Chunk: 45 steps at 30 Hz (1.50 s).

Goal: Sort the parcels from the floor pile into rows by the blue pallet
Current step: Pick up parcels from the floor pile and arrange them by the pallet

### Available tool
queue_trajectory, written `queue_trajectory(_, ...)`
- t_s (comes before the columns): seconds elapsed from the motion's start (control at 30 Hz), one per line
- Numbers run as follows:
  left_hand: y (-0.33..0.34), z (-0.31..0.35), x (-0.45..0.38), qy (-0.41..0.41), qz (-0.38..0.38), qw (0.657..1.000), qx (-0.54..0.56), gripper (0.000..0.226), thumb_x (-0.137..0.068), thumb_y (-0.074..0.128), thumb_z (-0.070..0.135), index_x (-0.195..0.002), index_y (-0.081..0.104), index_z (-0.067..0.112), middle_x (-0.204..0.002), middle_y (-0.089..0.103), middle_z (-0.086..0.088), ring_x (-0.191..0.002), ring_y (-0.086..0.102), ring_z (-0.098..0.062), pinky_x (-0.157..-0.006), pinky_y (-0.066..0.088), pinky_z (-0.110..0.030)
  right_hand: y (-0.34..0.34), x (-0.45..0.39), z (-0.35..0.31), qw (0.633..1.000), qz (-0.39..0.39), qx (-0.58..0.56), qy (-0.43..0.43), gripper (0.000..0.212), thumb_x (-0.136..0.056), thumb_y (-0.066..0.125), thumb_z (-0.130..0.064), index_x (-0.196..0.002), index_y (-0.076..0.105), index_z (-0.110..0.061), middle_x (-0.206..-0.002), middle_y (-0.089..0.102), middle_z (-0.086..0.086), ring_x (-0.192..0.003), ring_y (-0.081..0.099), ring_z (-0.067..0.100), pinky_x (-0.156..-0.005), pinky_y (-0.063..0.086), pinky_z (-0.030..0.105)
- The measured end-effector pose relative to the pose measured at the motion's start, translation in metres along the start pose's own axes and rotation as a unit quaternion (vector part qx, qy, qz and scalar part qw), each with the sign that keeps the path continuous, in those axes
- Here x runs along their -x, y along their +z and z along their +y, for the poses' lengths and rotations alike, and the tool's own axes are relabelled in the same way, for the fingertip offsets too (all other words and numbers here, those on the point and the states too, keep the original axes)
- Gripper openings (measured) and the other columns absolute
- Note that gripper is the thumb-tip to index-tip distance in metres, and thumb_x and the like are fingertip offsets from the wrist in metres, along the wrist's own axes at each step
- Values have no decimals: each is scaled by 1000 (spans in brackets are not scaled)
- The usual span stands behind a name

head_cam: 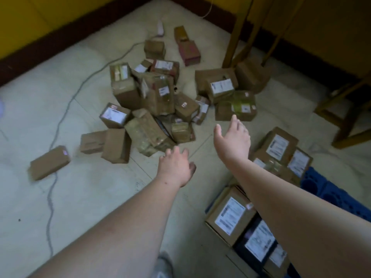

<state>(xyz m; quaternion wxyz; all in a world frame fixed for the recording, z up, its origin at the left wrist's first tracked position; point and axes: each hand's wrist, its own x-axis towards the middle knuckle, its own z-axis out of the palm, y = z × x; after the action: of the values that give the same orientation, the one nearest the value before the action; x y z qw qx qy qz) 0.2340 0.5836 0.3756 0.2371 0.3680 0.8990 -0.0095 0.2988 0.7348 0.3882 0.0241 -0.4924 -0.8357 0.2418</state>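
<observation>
Many parcels make up the floor pile (154,101), a loose heap of brown cartons toward the far middle of the tiled floor (84,197), lying at all angles, some leaning on others. Rows of sorted parcels (259,217), labels up, run along the floor's near right side against the blue pallet (329,189), only part of which shows. Wooden furniture legs (239,33) stand at the far right edge, close to several cartons. One stray carton (50,162) lies apart at the left, beside a grey cable (60,121). Left hand (175,167): fingers loosely spread, empty, above bare floor just short of the heap's near edge. Right hand (233,137): fingers straight and relaxed, empty, near a green-taped carton (235,106). Step judged: reaching for the next parcel. Best taken from the heap's near rim, one free-lying carton gripped on opposite sides, since pulling a propped box may topple its neighbours; then set label up, flush with the last row.
</observation>
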Motion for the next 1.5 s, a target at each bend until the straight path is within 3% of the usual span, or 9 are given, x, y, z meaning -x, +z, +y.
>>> queue_trajectory(0.27,-34,-129,-24,-67,-61,995,46,56,-95,45,48,-143,38,21,-139,45,-12,-127,42,-34,-99,41,-46,60,-25,-144,998,-56,-8,-34,73,-98,29,-59,-157,13,-20,-163,18,8,-150,15,28,-121,16,48)
queue_trajectory(0.6,53,-234,-198,-180,-191,952,158,69,-96,46,50,-151,24,15,-146,40,-15,-129,47,-35,-101,46,-43,246,-157,-204,986,-154,-9,-60,73,-97,29,-60,-157,11,-23,-163,17,4,-148,16,29,-117,24,52)
queue_trajectory(0.8,100,-270,-324,-263,-3,930,258,77,-92,59,41,-154,17,24,-158,20,-9,-130,47,-33,-92,53,-39,377,-207,-147,940,-199,-58,272,67,-96,38,-58,-144,37,-11,-139,45,16,-125,47,32,-90,40,37)
queue_trajectory(0.9,106,-281,-379,-229,-14,923,310,81,-93,56,49,-156,11,24,-164,9,-3,-142,33,-33,-108,42,-45,407,-195,-111,789,-308,-294,442,59,-87,59,-54,-128,54,-12,-127,55,15,-117,54,32,-97,47,46)
queue_trajectory(0.97,106,-284,-397,-225,-46,917,326,77,-92,52,57,-154,21,24,-161,16,-4,-140,35,-33,-109,40,-43,404,-184,-103,693,-343,-414,481,46,-87,64,-50,-114,61,-13,-115,60,16,-112,57,36,-99,46,57)
queue_trajectory(1.03,103,-282,-396,-238,-79,924,290,80,-87,46,69,-152,31,25,-158,19,-4,-139,35,-35,-107,39,-42,395,-171,-96,661,-332,-442,507,46,-86,66,-52,-110,62,-13,-109,61,16,-107,59,35,-99,47,56)
queue_trajectory(1.13,86,-269,-371,-258,-115,924,256,96,-76,43,82,-151,27,25,-157,24,-10,-135,39,-38,-104,42,-45,360,-148,-98,660,-306,-420,542,48,-87,63,-55,-112,61,-15,-106,63,12,-97,61,30,-88,53,47)
queue_trajectory(1.27,35,-245,-327,-274,-141,911,273,90,-86,56,61,-154,19,15,-156,25,-16,-138,37,-37,-107,36,-42,292,-115,-109,679,-264,-404,554,32,-88,64,-45,-95,61,-14,-89,63,7,-81,59,23,-63,46,32)
queue_trajectory(1.5,-63,-205,-223,-106,-202,924,307,79,-72,60,54,-143,45,24,-143,49,-9,-124,53,-32,-107,44,-45,173,-14,-99,654,-177,-531,510,22,-89,63,-28,-108,58,-17,-98,63,9,-93,60,28,-84,51,47)
